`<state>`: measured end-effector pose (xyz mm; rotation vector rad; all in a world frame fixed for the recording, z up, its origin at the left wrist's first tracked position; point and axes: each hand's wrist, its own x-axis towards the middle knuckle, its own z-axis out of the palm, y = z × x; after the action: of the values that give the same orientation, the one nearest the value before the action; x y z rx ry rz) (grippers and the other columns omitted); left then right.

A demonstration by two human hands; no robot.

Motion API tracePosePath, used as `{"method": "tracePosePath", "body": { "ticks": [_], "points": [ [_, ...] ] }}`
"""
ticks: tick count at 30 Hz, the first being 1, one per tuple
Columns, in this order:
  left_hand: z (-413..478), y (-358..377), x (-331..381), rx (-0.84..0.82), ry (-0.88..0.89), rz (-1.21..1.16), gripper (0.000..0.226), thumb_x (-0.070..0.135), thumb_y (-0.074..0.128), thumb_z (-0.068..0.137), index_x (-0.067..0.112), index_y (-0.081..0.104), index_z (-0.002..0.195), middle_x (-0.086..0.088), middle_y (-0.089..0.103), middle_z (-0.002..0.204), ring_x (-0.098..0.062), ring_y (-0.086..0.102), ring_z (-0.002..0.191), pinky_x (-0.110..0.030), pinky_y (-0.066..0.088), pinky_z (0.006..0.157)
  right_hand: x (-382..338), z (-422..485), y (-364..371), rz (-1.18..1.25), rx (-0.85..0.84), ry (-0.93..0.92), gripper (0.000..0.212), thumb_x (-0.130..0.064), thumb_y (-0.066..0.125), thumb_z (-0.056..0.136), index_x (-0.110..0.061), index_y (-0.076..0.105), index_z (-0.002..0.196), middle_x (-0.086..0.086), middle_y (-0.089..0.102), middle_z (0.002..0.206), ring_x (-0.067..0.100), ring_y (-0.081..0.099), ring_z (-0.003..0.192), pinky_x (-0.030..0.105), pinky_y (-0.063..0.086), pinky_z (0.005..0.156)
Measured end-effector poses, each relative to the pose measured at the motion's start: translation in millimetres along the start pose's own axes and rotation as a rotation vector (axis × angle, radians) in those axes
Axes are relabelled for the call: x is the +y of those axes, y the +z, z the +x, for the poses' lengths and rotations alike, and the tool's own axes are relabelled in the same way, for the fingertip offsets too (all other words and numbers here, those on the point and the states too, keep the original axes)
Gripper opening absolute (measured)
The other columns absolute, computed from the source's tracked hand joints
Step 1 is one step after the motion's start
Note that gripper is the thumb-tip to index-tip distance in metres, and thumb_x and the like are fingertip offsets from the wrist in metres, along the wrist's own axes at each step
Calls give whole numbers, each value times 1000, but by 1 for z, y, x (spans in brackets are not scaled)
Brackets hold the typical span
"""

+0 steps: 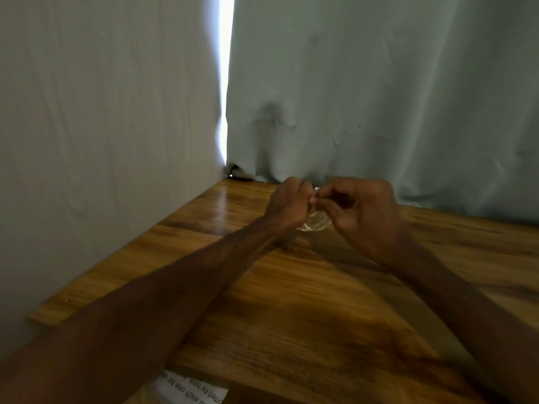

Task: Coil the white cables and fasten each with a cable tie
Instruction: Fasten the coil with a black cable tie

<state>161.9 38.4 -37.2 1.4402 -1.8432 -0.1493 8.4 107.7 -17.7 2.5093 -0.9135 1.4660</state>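
Wood-grain tabletop [291, 301] carries on wide and bare between your forearms, so the open room lies on the near side of your hands. Its left edge runs along the left curtain [102, 141], and its far edge meets the right curtain [379, 83] just behind your knuckles. A bright gap [226, 68] of daylight splits the two curtains down to the table's corner.

Your left hand [287, 204] is clenched on the cable coil [316, 221], fingers curled in tight. Your right hand [364, 211] grasps the same coil from the other side, thumb and forefinger pinching at its top. Both hands hold it above the wood near the far edge.

Most of the coil is hidden behind your fingers; only its lower loops show, pale and glossy, blurred together. A small white bit [316, 188] shows between your fingertips, and you cannot tell whether it is a tie or a cable end. At the bottom edge a printed sheet [192, 389] is cut off, its text partly readable.
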Motion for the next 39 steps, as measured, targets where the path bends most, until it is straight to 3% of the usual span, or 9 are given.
{"method": "tracePosePath", "body": {
  "ticks": [3, 6, 9, 12, 17, 24, 27, 30, 39],
  "points": [
    [-1, -5, -14, 6, 53, -12, 14, 14, 55, 99, 3, 61, 95, -20, 63, 107, -33, 57, 92, -37, 33, 71, -7, 3, 5, 155, -119, 34, 5, -10, 81, 85, -9, 80, 90, -6, 78, 83, 7, 75, 76, 37, 63, 71],
    [-2, -5, -11, 23, 72, -99, 29, 18, 51, 101, 6, 56, 76, -11, 60, 81, -25, 55, 71, -38, 34, 63, 0, 8, -8, 258, -133, 62, 7, -7, 81, 84, -4, 80, 91, -1, 79, 83, 12, 76, 77, 39, 64, 75],
    [-3, -2, 1, 3, -22, -231, 35, 24, 43, 104, 3, 68, 90, -6, 62, 80, -21, 56, 72, -34, 44, 64, 3, 11, -20, 281, -103, 51, 9, -5, 79, 85, 0, 79, 93, 1, 79, 86, 12, 77, 78, 30, 64, 75],
    [-3, 2, 7, -59, -60, -275, 37, 34, 39, 97, 12, 65, 84, -7, 64, 77, -31, 61, 72, -35, 42, 58, 7, 14, -29, 336, -41, 115, 10, -6, 78, 87, 2, 77, 93, 3, 79, 87, 17, 77, 77, 29, 63, 69],
    [-11, 5, 13, -226, -54, -358, 40, 37, 38, 92, 13, 66, 76, -3, 58, 66, -21, 52, 60, -41, 42, 63, 16, 14, -35, 450, -56, 306, 12, -8, 75, 89, 3, 73, 91, 7, 79, 91, 25, 77, 81, 36, 64, 63],
    [-16, 11, 21, -291, 23, -407, 36, 35, 40, 104, 17, 69, 92, 6, 58, 69, -13, 52, 61, -39, 43, 66, 14, 15, -37, 426, -37, 360, 15, -17, 71, 93, -2, 67, 94, 12, 77, 79, 23, 73, 62, 29, 55, 45],
    [-17, 10, 23, -285, 56, -386, 42, 46, 40, 99, 18, 71, 97, -6, 70, 81, -23, 61, 69, -44, 48, 69, 17, 14, -36, 471, -39, 406, 16, -10, 74, 90, 3, 71, 99, 15, 77, 80, 24, 74, 65, 30, 61, 53],
    [-17, 9, 21, -251, 95, -364, 37, 39, 38, 101, 23, 69, 91, 1, 67, 75, -15, 57, 63, -37, 44, 65, 19, 12, -34, 481, -88, 429, 20, -3, 77, 85, 3, 74, 104, 18, 77, 83, 24, 75, 70, 29, 64, 62],
    [-15, 7, 17, -188, 106, -240, 43, 29, 33, 109, 9, 68, 94, -15, 68, 88, -24, 57, 73, -46, 51, 73, 21, 12, -34, 424, -195, 491, 14, -2, 74, 88, 2, 75, 102, 16, 78, 86, 21, 75, 72, 28, 63, 61]
  ]
}}
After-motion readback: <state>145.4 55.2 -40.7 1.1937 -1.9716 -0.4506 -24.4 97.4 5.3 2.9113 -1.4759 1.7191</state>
